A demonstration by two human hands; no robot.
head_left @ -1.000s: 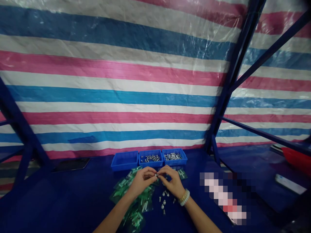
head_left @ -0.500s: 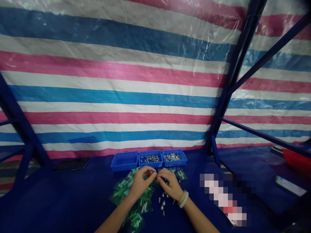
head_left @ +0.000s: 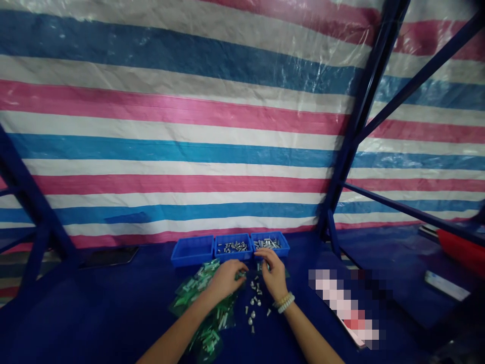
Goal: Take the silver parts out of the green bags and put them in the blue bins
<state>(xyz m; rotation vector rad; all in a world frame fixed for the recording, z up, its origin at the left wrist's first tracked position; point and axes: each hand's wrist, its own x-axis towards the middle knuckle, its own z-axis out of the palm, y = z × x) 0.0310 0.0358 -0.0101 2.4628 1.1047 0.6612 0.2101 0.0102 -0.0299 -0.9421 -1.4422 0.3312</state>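
Note:
My left hand (head_left: 228, 279) is over the right edge of a pile of small green-tinted plastic bags (head_left: 199, 283) with metal pieces inside. Its fingers are curled closed, and whatever they hold is hidden. My right hand (head_left: 273, 275), with a beaded bracelet at the wrist, reaches to the front of the right blue bin (head_left: 287, 247), which holds longer metal pieces. Thumb and fingers are apart there, with nothing visible between them. Between and below the hands, several loose screws (head_left: 253, 314) lie on the blue table. The middle blue bin (head_left: 217, 251) contains small screws.
A third blue bin (head_left: 192, 251), on the left, shows a bare floor. Farther left lies a dark flat device (head_left: 109, 257). A blurred-out pinkish object (head_left: 344, 308) rests at right. Blue metal posts (head_left: 348, 136) frame the striped sheet (head_left: 182, 151) behind the table.
The hands, together at their fingertips before, have separated. My right hand has moved up and right to the right bin and its fingers have opened. My left hand has stayed near the bags.

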